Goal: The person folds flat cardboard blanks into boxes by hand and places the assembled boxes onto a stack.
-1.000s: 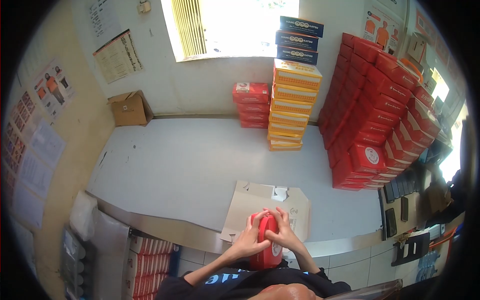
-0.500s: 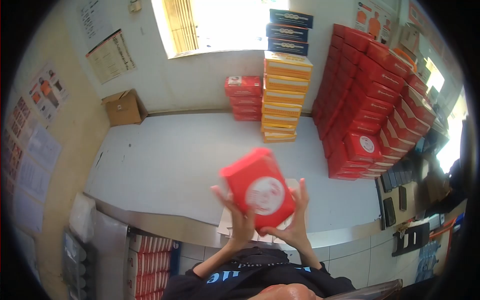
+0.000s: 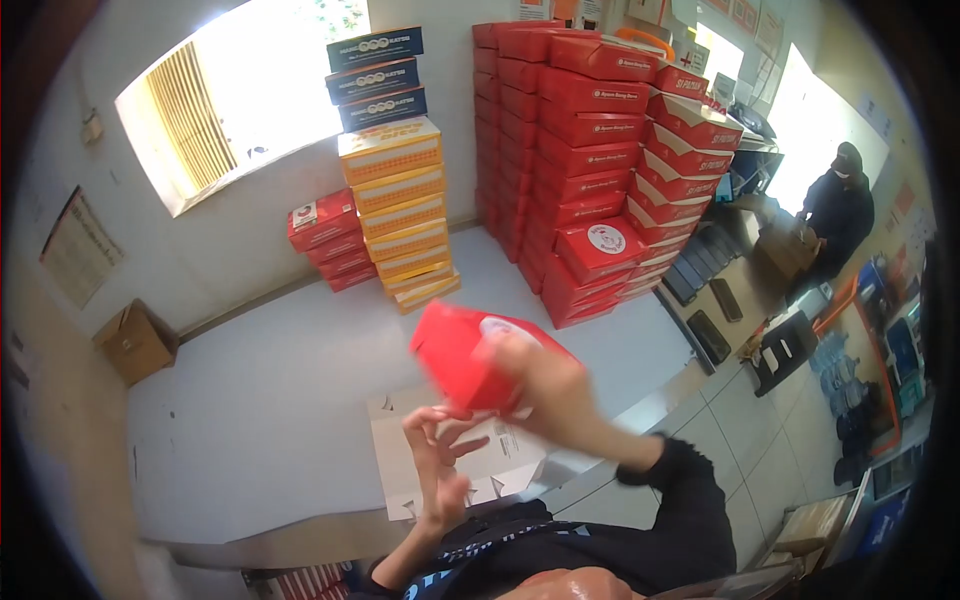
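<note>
A red carton box with a white round emblem is held up over the table, tilted and slightly blurred. My right hand grips it from the right side, smeared by motion. Just below the box is my left hand, its fingers apart and loosely bent. The fingertips are close to the box's lower edge; whether they touch it I cannot tell. Under both hands lies a flat, unfolded carton sheet, pale side up, with cut slots along its edges.
Stacked red boxes rise at the table's back right. Beside them stand yellow boxes topped by dark blue boxes, and a short red stack. A brown carton sits far left. Another person stands at right.
The view has turned to the right. The red box has tipped over and swung away from my left hand, which has let go. My right hand now holds it alone.
</note>
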The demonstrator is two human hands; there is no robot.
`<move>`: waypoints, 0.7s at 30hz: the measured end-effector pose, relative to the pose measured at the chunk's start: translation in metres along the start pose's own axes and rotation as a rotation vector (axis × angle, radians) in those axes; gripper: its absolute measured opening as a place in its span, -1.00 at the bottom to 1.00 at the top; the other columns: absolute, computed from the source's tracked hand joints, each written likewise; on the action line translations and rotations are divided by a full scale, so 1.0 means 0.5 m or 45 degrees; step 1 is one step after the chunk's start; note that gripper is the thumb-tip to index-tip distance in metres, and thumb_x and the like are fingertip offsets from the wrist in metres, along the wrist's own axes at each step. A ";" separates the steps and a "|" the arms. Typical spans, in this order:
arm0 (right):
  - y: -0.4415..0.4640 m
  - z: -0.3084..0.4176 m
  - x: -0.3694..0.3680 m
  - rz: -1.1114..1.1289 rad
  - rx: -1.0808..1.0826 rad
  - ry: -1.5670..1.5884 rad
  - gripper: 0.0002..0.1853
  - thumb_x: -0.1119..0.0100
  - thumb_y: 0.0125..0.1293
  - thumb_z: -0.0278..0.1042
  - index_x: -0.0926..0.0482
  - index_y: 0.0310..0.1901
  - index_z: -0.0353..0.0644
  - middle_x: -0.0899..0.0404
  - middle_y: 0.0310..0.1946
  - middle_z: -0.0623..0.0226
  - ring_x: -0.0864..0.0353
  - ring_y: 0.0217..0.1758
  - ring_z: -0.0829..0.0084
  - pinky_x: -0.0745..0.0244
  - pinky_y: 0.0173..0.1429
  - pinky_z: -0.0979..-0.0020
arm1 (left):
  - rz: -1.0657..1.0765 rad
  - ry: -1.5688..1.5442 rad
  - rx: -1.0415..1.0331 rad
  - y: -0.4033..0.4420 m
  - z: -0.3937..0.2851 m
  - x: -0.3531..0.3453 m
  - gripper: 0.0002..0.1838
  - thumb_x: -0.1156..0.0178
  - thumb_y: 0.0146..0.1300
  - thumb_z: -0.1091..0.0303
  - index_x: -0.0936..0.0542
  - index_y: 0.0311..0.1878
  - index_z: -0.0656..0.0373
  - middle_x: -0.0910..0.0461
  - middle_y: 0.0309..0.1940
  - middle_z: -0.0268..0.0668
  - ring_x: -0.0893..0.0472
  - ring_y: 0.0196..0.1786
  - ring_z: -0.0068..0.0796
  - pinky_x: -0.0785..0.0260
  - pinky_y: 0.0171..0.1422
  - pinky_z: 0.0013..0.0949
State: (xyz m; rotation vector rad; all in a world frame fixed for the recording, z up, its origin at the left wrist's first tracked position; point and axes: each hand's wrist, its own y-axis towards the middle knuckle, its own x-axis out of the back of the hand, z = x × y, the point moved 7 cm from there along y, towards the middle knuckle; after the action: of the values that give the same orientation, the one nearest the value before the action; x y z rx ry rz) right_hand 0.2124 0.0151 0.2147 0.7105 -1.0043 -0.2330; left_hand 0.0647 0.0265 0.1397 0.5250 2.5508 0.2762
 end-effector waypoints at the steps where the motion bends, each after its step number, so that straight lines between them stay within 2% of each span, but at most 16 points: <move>1: 0.019 -0.077 0.027 0.024 -0.277 0.030 -0.25 -0.45 -0.27 -0.50 -0.44 0.11 -0.07 -0.52 0.06 0.16 -0.63 -0.16 0.18 -0.57 -0.12 0.31 | 0.009 -0.003 0.002 0.003 -0.009 0.000 -0.19 -0.36 0.03 -0.05 -0.11 0.17 0.08 -0.28 0.00 -0.14 -0.54 0.05 -0.21 -0.49 -0.05 -0.19; 2: 0.038 -0.146 0.062 -0.152 -0.237 -0.183 -0.26 -0.41 -0.29 -0.55 -0.44 0.10 -0.11 -0.55 -0.04 0.20 -0.59 -0.21 0.14 -0.52 -0.13 0.27 | 0.089 0.216 -0.203 0.004 -0.037 0.002 -0.18 -0.35 0.03 -0.08 -0.11 0.18 0.09 -0.28 0.03 -0.12 -0.55 0.05 -0.16 -0.49 -0.06 -0.18; 3: 0.055 -0.204 0.104 -0.321 0.005 -0.471 -0.33 -0.34 -0.22 -0.58 -0.44 0.08 -0.04 -0.51 -0.11 0.25 -0.54 -0.14 0.22 -0.47 0.00 0.23 | 0.165 0.430 -0.415 0.002 -0.058 0.004 -0.17 -0.33 0.04 -0.11 -0.10 0.20 0.10 -0.27 0.06 -0.10 -0.56 0.06 -0.12 -0.49 -0.06 -0.18; 4: 0.054 -0.299 0.120 -0.340 -0.047 -0.662 -0.38 -0.29 -0.19 -0.58 -0.45 0.04 -0.04 -0.45 -0.03 0.23 -0.44 0.05 0.15 -0.30 0.23 0.12 | 0.170 0.423 -0.432 0.006 -0.046 0.027 -0.17 -0.33 0.04 -0.11 -0.10 0.20 0.10 -0.27 0.06 -0.10 -0.56 0.06 -0.12 -0.49 -0.06 -0.18; 6: 0.029 -0.499 0.112 -0.170 -0.107 -0.823 -0.38 -0.33 -0.20 -0.54 -0.43 0.02 -0.05 -0.40 0.05 0.22 -0.30 0.23 0.09 -0.11 0.33 -0.02 | -0.007 0.488 -0.290 0.024 0.006 0.095 -0.17 -0.32 0.07 -0.12 -0.10 0.21 0.11 -0.28 0.06 -0.09 -0.60 -0.01 -0.13 -0.50 -0.10 -0.22; 7: 0.013 -0.557 0.114 -0.178 -0.093 -0.826 -0.38 -0.33 -0.20 -0.54 -0.43 0.02 -0.05 -0.40 0.05 0.22 -0.30 0.23 0.09 -0.11 0.33 -0.02 | -0.075 0.321 -0.186 0.034 0.019 0.109 -0.22 -0.29 0.12 -0.07 -0.10 0.22 0.12 -0.30 0.04 -0.09 -0.61 -0.04 -0.18 -0.50 -0.14 -0.30; 9: -0.018 -0.646 0.075 -0.010 -0.260 -0.852 -0.43 -0.24 -0.11 -0.56 -0.43 0.05 -0.03 -0.37 0.12 0.23 -0.23 0.30 0.08 0.09 0.38 -0.18 | -0.117 0.398 -0.190 0.037 0.028 0.138 -0.25 -0.27 0.14 -0.03 -0.11 0.22 0.12 -0.30 0.03 -0.10 -0.62 -0.04 -0.20 -0.50 -0.14 -0.33; 10: -0.007 -0.620 0.068 -0.009 -0.243 -0.838 -0.43 -0.24 -0.11 -0.56 -0.43 0.05 -0.03 -0.37 0.12 0.23 -0.23 0.30 0.08 0.09 0.38 -0.18 | -0.163 0.436 -0.188 0.036 0.029 0.154 -0.28 -0.26 0.16 0.02 -0.11 0.22 0.12 -0.31 0.02 -0.11 -0.62 -0.06 -0.23 -0.50 -0.16 -0.36; 12: -0.010 -0.555 0.071 -0.007 -0.365 -1.138 -0.43 -0.07 -0.02 -0.63 -0.41 0.10 0.00 -0.34 0.19 0.28 -0.20 0.34 0.08 0.13 0.39 -0.22 | -0.254 0.509 -0.180 0.034 0.031 0.187 -0.34 -0.22 0.20 0.11 -0.12 0.22 0.13 -0.32 -0.01 -0.12 -0.62 -0.08 -0.28 -0.48 -0.19 -0.41; 14: -0.022 -0.449 0.009 -0.192 -0.304 -1.029 -0.42 0.04 -0.02 -0.68 -0.44 0.12 -0.02 -0.39 0.18 0.24 -0.25 0.32 0.07 0.10 0.39 -0.15 | -0.468 0.508 -0.145 0.025 0.029 0.213 -0.44 -0.14 0.23 0.21 -0.14 0.20 0.14 -0.32 -0.02 -0.14 -0.61 -0.12 -0.32 -0.46 -0.20 -0.44; 16: -0.083 -0.341 -0.139 -0.118 -0.305 -0.031 -0.54 -0.08 0.00 -0.53 -0.54 0.04 -0.14 -0.52 0.03 0.11 -0.44 0.17 0.11 -0.21 0.29 0.14 | -0.638 0.532 -0.136 0.010 0.031 0.226 -0.53 -0.06 0.26 0.31 -0.16 0.18 0.14 -0.33 -0.04 -0.16 -0.60 -0.15 -0.37 -0.43 -0.20 -0.46; 17: -0.140 -0.276 -0.267 0.216 -0.402 0.266 -0.50 -0.18 0.00 -0.40 -0.53 0.09 -0.10 -0.52 0.05 0.16 -0.39 0.21 0.15 -0.20 0.31 0.07 | -0.663 0.449 -0.053 0.021 0.035 0.210 -0.56 -0.02 0.27 0.37 -0.17 0.17 0.14 -0.33 -0.04 -0.17 -0.60 -0.15 -0.37 -0.42 -0.18 -0.46; 18: -0.211 -0.207 -0.402 0.582 -0.377 0.521 -0.44 -0.33 -0.03 -0.28 -0.52 0.11 -0.09 -0.52 0.02 0.14 -0.41 0.17 0.15 -0.27 0.26 0.11 | -0.679 0.366 0.016 0.023 0.039 0.198 -0.59 0.01 0.28 0.42 -0.18 0.16 0.14 -0.34 -0.04 -0.18 -0.60 -0.14 -0.38 -0.41 -0.16 -0.46; 19: -0.279 -0.119 -0.502 0.949 -0.119 0.517 -0.34 -0.44 -0.11 -0.14 -0.50 0.12 -0.04 -0.47 0.08 0.11 -0.40 0.17 0.12 -0.29 0.25 0.12 | -0.717 0.379 -0.011 0.014 0.030 0.188 -0.59 0.01 0.28 0.42 -0.18 0.16 0.14 -0.34 -0.04 -0.18 -0.60 -0.14 -0.38 -0.41 -0.16 -0.46; 20: -0.334 -0.051 -0.566 1.300 -0.025 0.340 -0.27 -0.50 -0.20 -0.02 -0.50 0.12 0.07 -0.43 0.06 0.13 -0.40 0.14 0.10 -0.32 0.21 0.14 | -0.613 0.347 -0.066 0.016 0.022 0.163 -0.60 0.02 0.28 0.46 -0.18 0.16 0.13 -0.34 -0.04 -0.19 -0.60 -0.14 -0.39 -0.40 -0.16 -0.47; 21: -0.363 -0.017 -0.587 1.287 0.043 0.258 -0.27 -0.50 -0.21 0.00 -0.50 0.12 0.13 -0.43 0.02 0.14 -0.40 0.11 0.10 -0.33 0.17 0.15 | -0.505 0.316 -0.119 0.016 0.011 0.148 -0.61 0.03 0.27 0.49 -0.19 0.15 0.13 -0.35 -0.05 -0.20 -0.60 -0.13 -0.40 -0.39 -0.16 -0.47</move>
State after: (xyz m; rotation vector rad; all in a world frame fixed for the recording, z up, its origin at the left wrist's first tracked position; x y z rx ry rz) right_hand 0.0874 0.0253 -0.1068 0.1845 -1.0581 0.7226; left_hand 0.0117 0.0651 0.1043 -0.0606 2.7916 0.3290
